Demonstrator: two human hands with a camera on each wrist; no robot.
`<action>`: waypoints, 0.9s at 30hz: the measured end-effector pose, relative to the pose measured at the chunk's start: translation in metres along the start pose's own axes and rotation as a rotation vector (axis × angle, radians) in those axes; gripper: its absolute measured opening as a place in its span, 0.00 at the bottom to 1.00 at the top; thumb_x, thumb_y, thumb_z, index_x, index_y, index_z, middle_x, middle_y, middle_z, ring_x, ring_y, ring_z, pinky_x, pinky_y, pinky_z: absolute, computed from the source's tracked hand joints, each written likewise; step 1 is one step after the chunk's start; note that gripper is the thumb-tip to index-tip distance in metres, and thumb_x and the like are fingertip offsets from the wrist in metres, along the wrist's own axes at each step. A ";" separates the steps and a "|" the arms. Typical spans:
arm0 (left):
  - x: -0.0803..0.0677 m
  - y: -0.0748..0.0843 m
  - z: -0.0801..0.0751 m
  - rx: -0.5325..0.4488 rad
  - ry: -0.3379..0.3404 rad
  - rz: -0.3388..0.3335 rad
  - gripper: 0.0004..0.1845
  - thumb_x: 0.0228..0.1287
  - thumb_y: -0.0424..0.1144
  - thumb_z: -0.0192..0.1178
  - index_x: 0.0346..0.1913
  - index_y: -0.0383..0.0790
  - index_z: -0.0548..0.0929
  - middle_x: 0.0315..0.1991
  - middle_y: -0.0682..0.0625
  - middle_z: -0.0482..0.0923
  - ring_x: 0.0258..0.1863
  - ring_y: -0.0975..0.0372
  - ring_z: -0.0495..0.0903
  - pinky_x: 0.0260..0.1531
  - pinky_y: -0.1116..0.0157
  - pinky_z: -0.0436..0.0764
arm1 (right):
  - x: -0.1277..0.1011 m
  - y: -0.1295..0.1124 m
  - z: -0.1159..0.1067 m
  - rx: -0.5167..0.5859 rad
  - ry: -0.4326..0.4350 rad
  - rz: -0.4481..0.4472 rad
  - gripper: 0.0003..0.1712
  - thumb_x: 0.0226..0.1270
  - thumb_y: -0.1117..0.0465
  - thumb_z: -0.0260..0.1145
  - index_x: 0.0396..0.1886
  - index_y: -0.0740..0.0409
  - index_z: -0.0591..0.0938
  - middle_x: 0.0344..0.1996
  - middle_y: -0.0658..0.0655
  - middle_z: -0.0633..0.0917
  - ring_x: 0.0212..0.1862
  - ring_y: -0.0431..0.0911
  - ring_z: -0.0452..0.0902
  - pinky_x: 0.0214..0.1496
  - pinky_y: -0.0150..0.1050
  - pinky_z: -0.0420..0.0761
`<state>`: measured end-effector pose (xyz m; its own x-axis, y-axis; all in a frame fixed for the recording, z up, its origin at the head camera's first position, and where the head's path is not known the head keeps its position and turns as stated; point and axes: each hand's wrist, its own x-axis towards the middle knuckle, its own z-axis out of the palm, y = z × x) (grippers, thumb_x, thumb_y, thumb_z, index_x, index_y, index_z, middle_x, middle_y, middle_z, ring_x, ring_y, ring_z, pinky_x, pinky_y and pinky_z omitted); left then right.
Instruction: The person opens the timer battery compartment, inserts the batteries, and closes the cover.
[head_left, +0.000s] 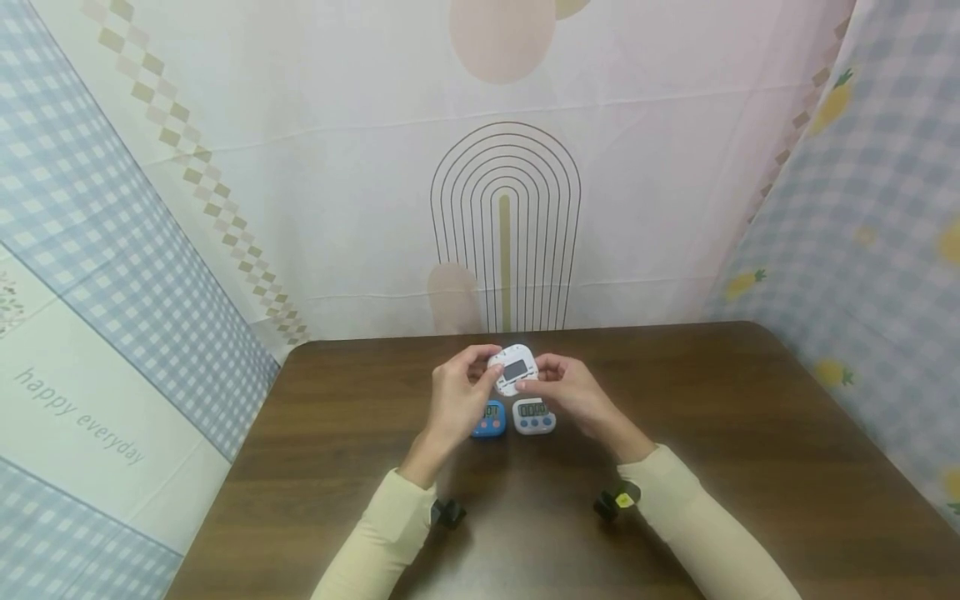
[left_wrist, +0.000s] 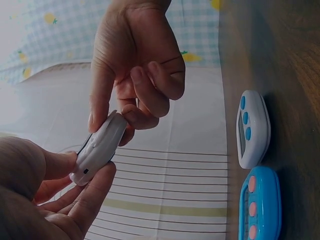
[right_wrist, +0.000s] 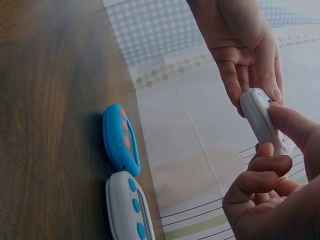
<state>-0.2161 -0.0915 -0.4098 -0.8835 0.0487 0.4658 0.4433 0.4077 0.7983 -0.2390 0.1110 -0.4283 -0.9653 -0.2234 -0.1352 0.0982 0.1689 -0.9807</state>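
Left hand [head_left: 456, 398] and right hand [head_left: 567, 393] both pinch a white timer [head_left: 513, 368], held above the desk [head_left: 750, 433]. Fingers of each are curled on its edges. Blue timer [head_left: 490, 419] and second white timer [head_left: 534, 416] lie side by side on the desk just below.

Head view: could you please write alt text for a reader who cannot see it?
Two hands, left and right, hold a white timer above a brown table. Under them, a blue timer and another white timer lie side by side.
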 end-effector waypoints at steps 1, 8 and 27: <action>0.000 0.000 0.000 -0.002 0.000 0.003 0.10 0.69 0.29 0.70 0.51 0.35 0.89 0.42 0.43 0.91 0.34 0.60 0.89 0.37 0.65 0.90 | 0.000 0.000 0.000 0.000 -0.002 -0.004 0.19 0.65 0.58 0.79 0.49 0.62 0.84 0.37 0.53 0.88 0.41 0.51 0.83 0.38 0.37 0.83; 0.000 0.000 0.000 -0.004 0.008 -0.002 0.11 0.69 0.28 0.70 0.51 0.35 0.89 0.42 0.43 0.91 0.33 0.59 0.89 0.36 0.63 0.90 | -0.001 0.002 0.002 -0.028 -0.040 -0.052 0.20 0.70 0.55 0.76 0.54 0.62 0.82 0.40 0.56 0.88 0.38 0.50 0.82 0.38 0.39 0.84; -0.003 -0.002 0.004 0.007 0.012 0.006 0.10 0.68 0.27 0.70 0.51 0.33 0.89 0.42 0.40 0.91 0.33 0.55 0.88 0.33 0.68 0.88 | -0.008 0.006 0.018 0.085 -0.119 -0.174 0.20 0.81 0.65 0.61 0.64 0.69 0.68 0.29 0.53 0.80 0.21 0.41 0.70 0.24 0.32 0.70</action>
<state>-0.2147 -0.0893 -0.4148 -0.8790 0.0401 0.4752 0.4474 0.4138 0.7928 -0.2269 0.0967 -0.4351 -0.9348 -0.3542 0.0264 -0.0423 0.0373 -0.9984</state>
